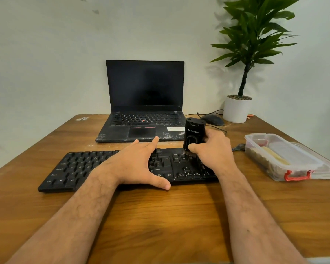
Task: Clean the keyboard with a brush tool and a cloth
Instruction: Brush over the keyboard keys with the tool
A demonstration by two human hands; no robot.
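A black keyboard [111,168] and black brush tool [193,133] sit on brown wood-grain table [160,216]. Far right, a green plant [255,35] rises from a white pot [235,110]; the clear box [282,157] has red clasps.

A plain off-white painted wall [46,54] runs behind the brown wood-grain surface [160,216], meeting its far edge. Soft, even light falls across both. At the far right corner a tall green leafy plant in a white round pot [236,109] casts a faint shadow on the wall.

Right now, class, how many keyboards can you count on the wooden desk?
2: the separate flat black keyboard under both hands, and the built-in keyboard of the open black laptop behind it.
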